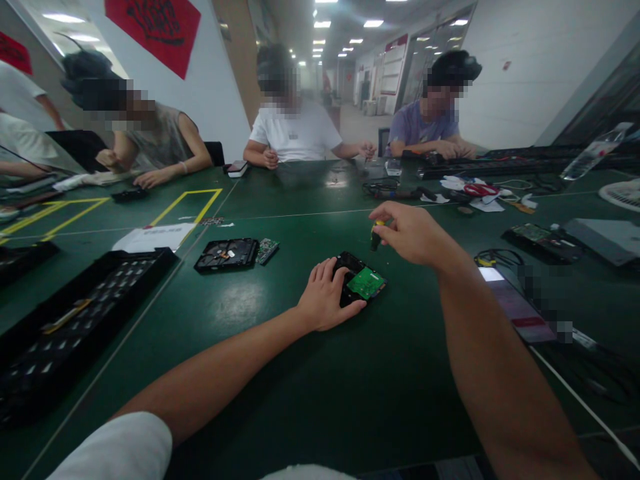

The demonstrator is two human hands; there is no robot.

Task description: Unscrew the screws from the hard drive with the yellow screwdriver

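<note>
A black hard drive (369, 283) with a green circuit board on its upper face lies on the green table. My left hand (326, 293) grips its left side, fingers over the far edge and thumb along the near one. Just above and beyond the drive, my right hand (413, 233) pinches a yellow-and-black screwdriver (375, 236) that points downward, apart from the drive; its tip is too small to make out. Left of my hands rests another black drive casing (227, 255), with a loose circuit board (268, 251) against its right end.
A long black tray (95, 303) stands at the left near a white paper sheet (156, 237). To the right are another drive (541, 241), a grey box (607, 240), a phone (520, 307) and cables. Several people sit across the table; a plastic bottle (596, 152) is at far right.
</note>
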